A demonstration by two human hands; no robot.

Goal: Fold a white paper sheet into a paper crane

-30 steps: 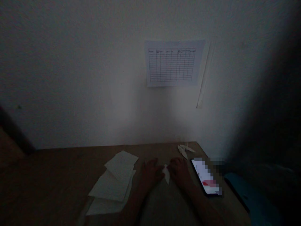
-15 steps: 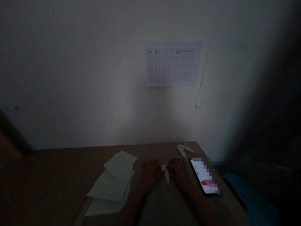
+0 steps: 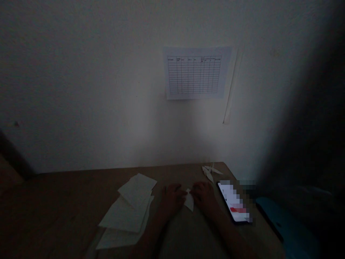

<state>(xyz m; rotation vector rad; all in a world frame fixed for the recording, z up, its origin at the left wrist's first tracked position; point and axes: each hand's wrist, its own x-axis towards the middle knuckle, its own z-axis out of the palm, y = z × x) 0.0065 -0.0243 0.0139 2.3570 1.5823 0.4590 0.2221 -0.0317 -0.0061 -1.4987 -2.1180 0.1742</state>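
A small white piece of folded paper (image 3: 189,202), pointed at its near end, lies on the table between my hands. From the left, my left hand (image 3: 173,198) has its thumb and fingers closed at the paper's upper left edge. My right hand (image 3: 204,196) pinches its upper right edge, fingers bent over. Both hands rest low on the tabletop, and dim light hides exactly how the fingertips meet the fold. Beyond my right hand lie folded paper cranes (image 3: 208,173), small and white with pointed ends.
Several loose sheets of white paper (image 3: 126,212) overlap left of my left arm. A phone (image 3: 234,203) with a lit screen lies to the right, near the edge of the brown table (image 3: 67,201). A printed chart (image 3: 194,73) hangs on the wall. A blue stool-like object (image 3: 288,223) stands lower right.
The folded paper shows a wider face between my hands now, its lower part spread toward the left. My hands have barely shifted.
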